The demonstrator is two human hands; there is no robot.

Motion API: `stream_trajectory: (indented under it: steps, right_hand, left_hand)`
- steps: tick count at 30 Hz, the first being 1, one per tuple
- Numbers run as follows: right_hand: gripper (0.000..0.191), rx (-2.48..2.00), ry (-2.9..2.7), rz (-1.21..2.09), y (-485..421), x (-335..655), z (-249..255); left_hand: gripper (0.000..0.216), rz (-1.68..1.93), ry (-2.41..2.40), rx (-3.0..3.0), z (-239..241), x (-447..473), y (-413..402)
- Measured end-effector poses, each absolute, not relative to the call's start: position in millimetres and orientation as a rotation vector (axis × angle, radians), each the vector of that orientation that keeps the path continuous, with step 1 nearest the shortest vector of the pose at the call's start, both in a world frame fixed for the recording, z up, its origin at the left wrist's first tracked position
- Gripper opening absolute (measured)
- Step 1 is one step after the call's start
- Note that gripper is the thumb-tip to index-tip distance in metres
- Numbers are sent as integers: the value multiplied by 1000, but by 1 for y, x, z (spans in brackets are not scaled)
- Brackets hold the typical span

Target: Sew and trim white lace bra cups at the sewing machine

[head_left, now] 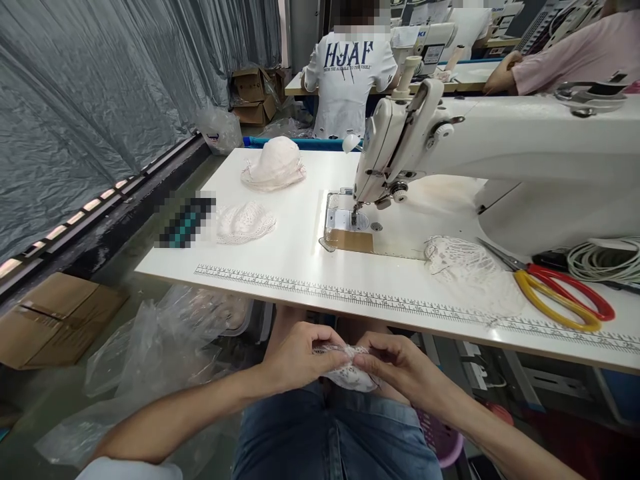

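Observation:
Over my lap, just below the table's front edge, both hands pinch a small piece of white lace fabric. My left hand grips its left side between thumb and fingers. On the other side, my right hand is closed on the right part, thumb on top. The fabric is bunched, and parts of it are hidden by my fingers. Beyond my hands stands a white sewing machine, its needle and presser foot above the metal plate. More white lace lies on the table to the right.
Scissors with red and yellow handles lie at the right beside a coiled cable. Two pale lace pieces, a cup shape and a flatter one, rest on the table's left. A cardboard box and plastic bags are on the floor.

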State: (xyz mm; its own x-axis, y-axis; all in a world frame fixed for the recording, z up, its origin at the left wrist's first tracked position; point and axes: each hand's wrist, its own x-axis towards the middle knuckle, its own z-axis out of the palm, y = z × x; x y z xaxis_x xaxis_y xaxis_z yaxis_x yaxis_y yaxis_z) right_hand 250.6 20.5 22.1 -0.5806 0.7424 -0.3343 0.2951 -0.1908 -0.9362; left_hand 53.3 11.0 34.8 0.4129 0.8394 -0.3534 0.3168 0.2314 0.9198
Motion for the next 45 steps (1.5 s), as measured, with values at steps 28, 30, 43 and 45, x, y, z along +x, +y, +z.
stream_trajectory:
  steps: [28, 30, 43, 45]
  right_hand:
    - [35, -775, -2617, -136, 176, 277, 34]
    - [37, -803, -2616, -142, 176, 276, 33]
    - [46, -873, -2608, -148, 170, 272, 32]
    - [44, -879, -2604, -144, 170, 273, 31]
  left_hand:
    - [13, 2, 1060, 2015, 71, 82, 258]
    - [9, -22, 1110, 2185, 72, 81, 264]
    - [11, 290, 1128, 2938, 50, 76, 202]
    - [16, 251, 1156, 2959, 48, 73, 206]
